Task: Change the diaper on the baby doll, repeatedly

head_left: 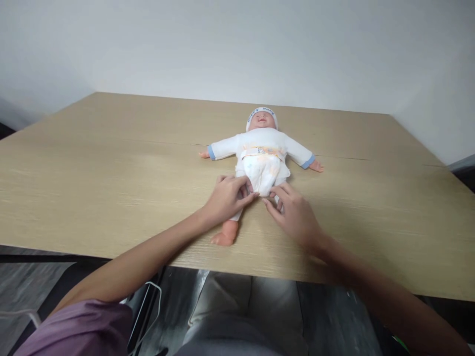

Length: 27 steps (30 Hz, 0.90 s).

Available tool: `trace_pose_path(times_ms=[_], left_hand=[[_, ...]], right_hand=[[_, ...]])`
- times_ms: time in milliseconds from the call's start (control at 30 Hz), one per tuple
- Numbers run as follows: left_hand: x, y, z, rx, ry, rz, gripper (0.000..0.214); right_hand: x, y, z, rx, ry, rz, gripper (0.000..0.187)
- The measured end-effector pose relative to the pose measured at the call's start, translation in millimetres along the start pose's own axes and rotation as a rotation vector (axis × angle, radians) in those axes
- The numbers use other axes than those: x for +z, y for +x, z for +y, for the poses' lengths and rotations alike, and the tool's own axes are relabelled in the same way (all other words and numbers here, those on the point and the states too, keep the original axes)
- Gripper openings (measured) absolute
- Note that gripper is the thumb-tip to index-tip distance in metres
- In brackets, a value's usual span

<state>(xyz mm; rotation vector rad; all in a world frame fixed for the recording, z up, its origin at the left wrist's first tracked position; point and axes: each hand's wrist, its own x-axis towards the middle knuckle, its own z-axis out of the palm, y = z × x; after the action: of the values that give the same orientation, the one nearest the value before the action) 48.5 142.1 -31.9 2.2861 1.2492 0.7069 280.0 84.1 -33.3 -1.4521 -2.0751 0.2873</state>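
Note:
A baby doll [261,143] lies on its back on the wooden table [111,173], head away from me, arms spread. It wears a white top with blue cuffs, a white cap and a white diaper [262,168] with a printed waistband. My left hand [226,198] covers the doll's left-side thigh, fingers curled and pinching the diaper's lower edge. My right hand [293,210] sits over the other leg, fingers bent and touching the same lower edge. One bare doll foot [224,236] sticks out below my left hand.
The table's near edge runs just under my forearms; a seam crosses the top behind the doll. A white wall stands behind. Below the edge I see my grey trousers [237,316], a white cable [152,296] and dark floor.

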Motion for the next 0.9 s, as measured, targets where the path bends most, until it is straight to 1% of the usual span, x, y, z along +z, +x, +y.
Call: trace_pose_path(times_ms=[133,267,400,500,567,633,733,800,833,900], left_hand=[[1.8,-5,-1,-0.064,-0.028,0.071,0.037],[1.3,-3,-2,-0.088,0.027,0.035,0.036],[1.4,-1,-3,-0.083,-0.066,0.024,0.031],[2.9,-3,-4,-0.067,-0.111,0.053,0.029],[3.7,-4,-4,-0.028,-0.121,0.097,0.026],[3.8,-5,-5,0.025,-0.136,0.124,0.024],[2.3,-3,-7,0.073,-0.155,0.103,0.024],[1.4,-1,-11,0.069,-0.152,0.075,0.026],[1.4,1,-13,0.058,-0.155,0.071,0.027],[2.8,4,-19,0.03,-0.211,0.072,0.03]], right_hand=[[3,-5,0,-0.002,0.001,0.003,0.015],[5,-8,0,-0.028,0.035,0.006,0.02],[7,-8,1,-0.049,0.035,0.021,0.019],[8,-5,2,-0.052,0.028,0.024,0.017],[8,-2,4,0.0,0.053,0.032,0.02],[7,1,6,0.094,0.108,0.04,0.024],[3,6,11,0.189,0.263,0.069,0.029],[0,8,13,0.212,0.343,0.107,0.032],[-2,9,14,0.218,0.347,0.126,0.033],[-5,10,15,0.223,0.284,0.161,0.034]])
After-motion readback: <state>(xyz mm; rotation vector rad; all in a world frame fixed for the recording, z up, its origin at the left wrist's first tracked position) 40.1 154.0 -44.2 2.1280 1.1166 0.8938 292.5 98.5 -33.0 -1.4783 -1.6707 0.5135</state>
